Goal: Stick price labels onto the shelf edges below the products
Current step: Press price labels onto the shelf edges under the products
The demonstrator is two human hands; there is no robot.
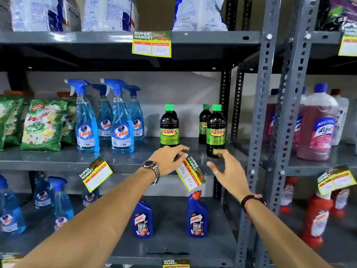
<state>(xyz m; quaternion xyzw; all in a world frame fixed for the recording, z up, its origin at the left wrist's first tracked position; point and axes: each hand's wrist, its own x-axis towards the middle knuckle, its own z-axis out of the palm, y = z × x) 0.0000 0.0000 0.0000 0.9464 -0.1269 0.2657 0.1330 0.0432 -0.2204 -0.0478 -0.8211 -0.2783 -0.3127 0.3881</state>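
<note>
Hands first: the left hand (168, 158), wearing a wristwatch (151, 168), reaches over the shelf edge (125, 167) with its fingers curled down onto the top of a price label (190, 172); whether it pinches the label or only presses it cannot be told. The right hand (227, 171) is spread and holds nothing, hovering just beside the label's right side.

Label position: it hangs tilted, top end at the shelf edge, lower end dropping below it, directly under the green-capped bottles (169, 126).

Procedure, as judged from this position:
1. Rotate the label until its long side runs parallel with the shelf edge.
2. Centre it under the bottles it prices.
3. Hold one end fixed with the left hand; smooth outward with the right.

Risk: pressing now would likely fix the tilt, as on the crooked label (95, 174) further left.

Reference beyond: the upper label (152, 44) sits level on its shelf.
</note>
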